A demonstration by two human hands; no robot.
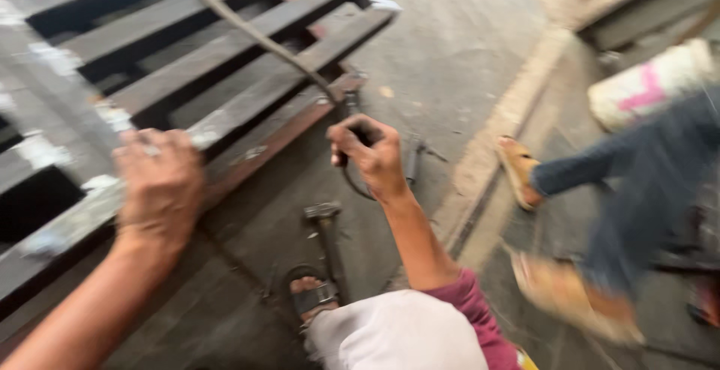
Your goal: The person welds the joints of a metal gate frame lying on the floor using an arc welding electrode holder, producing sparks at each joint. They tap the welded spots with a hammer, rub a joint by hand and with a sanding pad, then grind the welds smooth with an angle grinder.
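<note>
My left hand [157, 182] rests palm-down on a steel bar at the near edge of a dark metal grate frame [247, 32] that lies on the concrete floor. My right hand [371, 154] is closed around a dark tool handle with a cable [247, 29] running from it up and across the grate to the top left. A hammer [326, 224] lies on the floor just below my right hand, near my sandalled foot [311, 295]. The view is blurred by motion.
Another person's legs in blue trousers [637, 182] and sandals [517, 167] step past on the right. A white sack with pink marks [649, 85] sits at the upper right. A raised concrete strip [510, 107] runs diagonally across the floor.
</note>
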